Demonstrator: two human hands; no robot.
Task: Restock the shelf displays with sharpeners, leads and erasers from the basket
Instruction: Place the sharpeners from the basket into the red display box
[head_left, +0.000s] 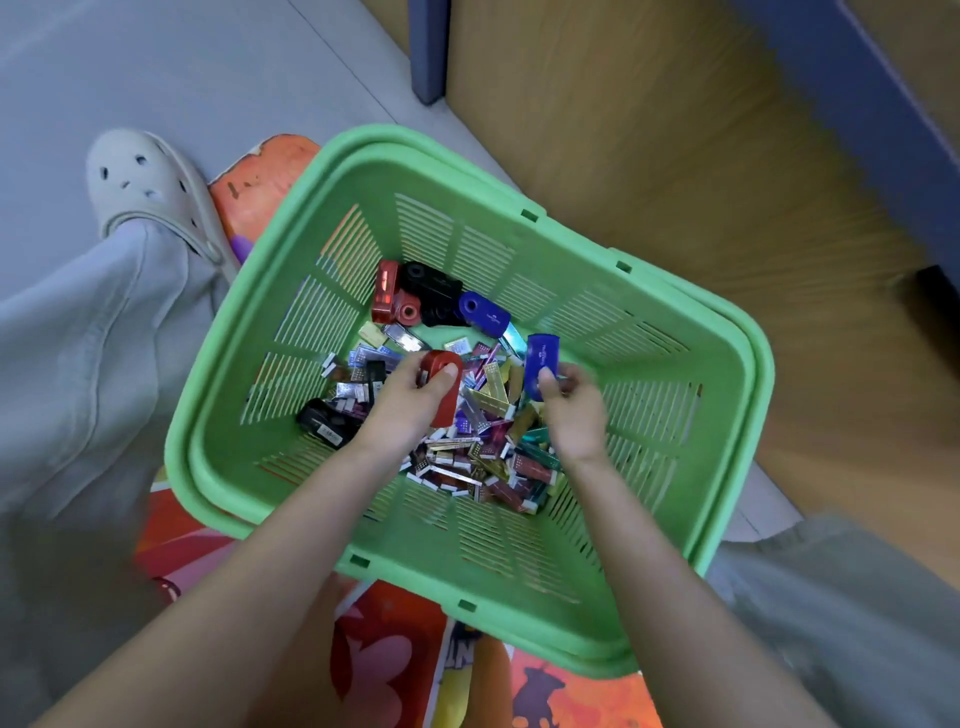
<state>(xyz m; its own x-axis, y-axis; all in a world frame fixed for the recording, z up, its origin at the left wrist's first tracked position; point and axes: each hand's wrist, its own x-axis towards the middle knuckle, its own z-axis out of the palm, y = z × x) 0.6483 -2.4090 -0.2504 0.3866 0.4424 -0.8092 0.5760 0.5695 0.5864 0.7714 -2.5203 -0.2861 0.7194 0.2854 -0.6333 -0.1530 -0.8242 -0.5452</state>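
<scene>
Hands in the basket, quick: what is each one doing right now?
Left hand: holding a red sharpener.
Right hand: holding a blue sharpener.

soft flat light, streaks on the right

you are working under even, diffuse light from above, a little dim and cool in tone. shadows inside the green basket (758, 405) are faint and soft-edged. small glints spark off the foil lead packets (488, 452) at its bottom. the red sharpener (441, 379) gripped in your left hand (410, 400) reads fairly crisp, while your right hand (571, 410) and the blue sharpener (541, 361) it pinches are smeared by motion. the wooden panel (701, 171) on the right shows heavy radial streaking. your forearms (234, 571) go soft toward the bottom edge. the wide lens bows the basket's rim and stretches the shoe (145, 192) and floor (182, 67) toward the corners.
</scene>
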